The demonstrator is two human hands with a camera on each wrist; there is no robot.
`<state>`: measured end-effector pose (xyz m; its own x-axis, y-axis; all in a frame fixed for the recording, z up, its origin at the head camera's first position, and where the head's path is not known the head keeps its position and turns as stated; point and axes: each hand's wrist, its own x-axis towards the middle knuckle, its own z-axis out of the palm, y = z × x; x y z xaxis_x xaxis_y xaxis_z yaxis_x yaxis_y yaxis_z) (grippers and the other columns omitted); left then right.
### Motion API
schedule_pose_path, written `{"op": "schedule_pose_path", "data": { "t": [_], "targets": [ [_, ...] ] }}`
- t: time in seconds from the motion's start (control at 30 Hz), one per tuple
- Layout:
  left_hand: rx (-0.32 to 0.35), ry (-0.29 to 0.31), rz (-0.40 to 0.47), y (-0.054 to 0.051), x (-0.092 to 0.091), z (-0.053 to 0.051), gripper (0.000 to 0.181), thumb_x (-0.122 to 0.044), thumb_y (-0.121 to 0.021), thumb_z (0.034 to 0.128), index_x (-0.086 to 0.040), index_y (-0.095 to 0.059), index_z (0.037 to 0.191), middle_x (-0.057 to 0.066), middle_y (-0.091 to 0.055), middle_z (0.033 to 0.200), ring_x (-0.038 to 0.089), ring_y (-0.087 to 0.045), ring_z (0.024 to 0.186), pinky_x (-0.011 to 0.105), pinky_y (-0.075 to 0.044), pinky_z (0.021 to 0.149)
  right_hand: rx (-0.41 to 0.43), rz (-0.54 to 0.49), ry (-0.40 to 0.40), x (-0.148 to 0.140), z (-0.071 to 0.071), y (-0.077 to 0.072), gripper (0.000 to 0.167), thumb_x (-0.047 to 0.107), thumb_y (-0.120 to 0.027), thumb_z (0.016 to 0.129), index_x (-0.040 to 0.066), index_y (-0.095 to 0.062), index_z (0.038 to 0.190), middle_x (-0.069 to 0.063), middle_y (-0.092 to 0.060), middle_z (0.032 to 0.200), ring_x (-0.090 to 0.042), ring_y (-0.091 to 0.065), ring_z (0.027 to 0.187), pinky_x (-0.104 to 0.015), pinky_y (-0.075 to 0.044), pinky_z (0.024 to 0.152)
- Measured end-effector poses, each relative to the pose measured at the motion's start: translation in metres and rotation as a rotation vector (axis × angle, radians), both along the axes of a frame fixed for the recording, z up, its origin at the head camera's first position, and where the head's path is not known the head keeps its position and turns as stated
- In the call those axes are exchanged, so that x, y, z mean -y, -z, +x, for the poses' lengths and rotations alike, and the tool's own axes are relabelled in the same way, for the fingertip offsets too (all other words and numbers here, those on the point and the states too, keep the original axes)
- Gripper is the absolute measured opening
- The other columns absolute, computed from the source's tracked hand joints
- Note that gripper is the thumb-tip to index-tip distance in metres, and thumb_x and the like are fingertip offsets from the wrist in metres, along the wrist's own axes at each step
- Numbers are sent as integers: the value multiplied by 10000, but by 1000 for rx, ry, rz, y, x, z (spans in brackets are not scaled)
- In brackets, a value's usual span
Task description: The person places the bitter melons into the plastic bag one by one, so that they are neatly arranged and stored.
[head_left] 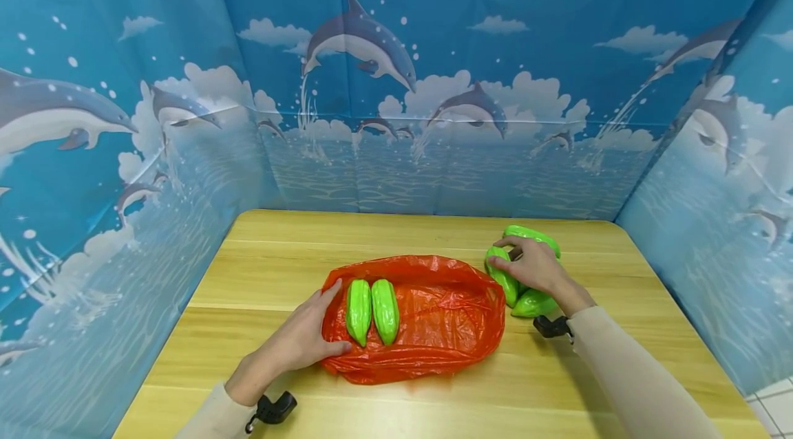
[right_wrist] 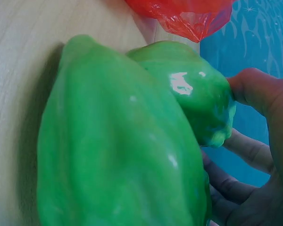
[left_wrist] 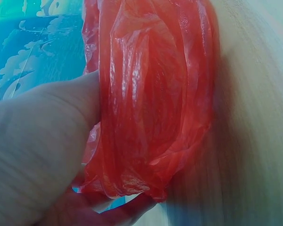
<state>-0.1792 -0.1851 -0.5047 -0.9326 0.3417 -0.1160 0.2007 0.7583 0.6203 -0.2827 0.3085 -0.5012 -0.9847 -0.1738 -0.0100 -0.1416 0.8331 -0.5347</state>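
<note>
A red plastic bag lies opened wide on the table, with two green ridged fruit-like pieces side by side in its left part. My left hand holds the bag's left end, thumb and fingers spread around the rim; in the left wrist view the thumb passes behind the red film. Right of the bag, my right hand grips one green piece between thumb and fingers. That piece shows in the right wrist view behind a larger-looking one.
Beside my right hand are more green pieces, one behind it and one in front. The wooden table stands against blue dolphin-print sheets at the back and both sides.
</note>
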Motion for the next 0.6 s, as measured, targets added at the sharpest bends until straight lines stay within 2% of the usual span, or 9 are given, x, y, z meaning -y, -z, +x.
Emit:
{"op": "schedule_pose_path", "data": {
  "t": [0.6],
  "targets": [
    [0, 10, -2, 0, 0, 0, 1239, -372, -1037, 883, -73, -317, 1846, 331, -454, 1810, 587, -472, 1660, 773, -462, 1314, -76, -61, 27, 1, 5, -1, 584, 483, -783, 1121, 96, -732, 1556, -285, -804, 1351, -437, -825, 1193, -586, -716, 939]
  ]
}}
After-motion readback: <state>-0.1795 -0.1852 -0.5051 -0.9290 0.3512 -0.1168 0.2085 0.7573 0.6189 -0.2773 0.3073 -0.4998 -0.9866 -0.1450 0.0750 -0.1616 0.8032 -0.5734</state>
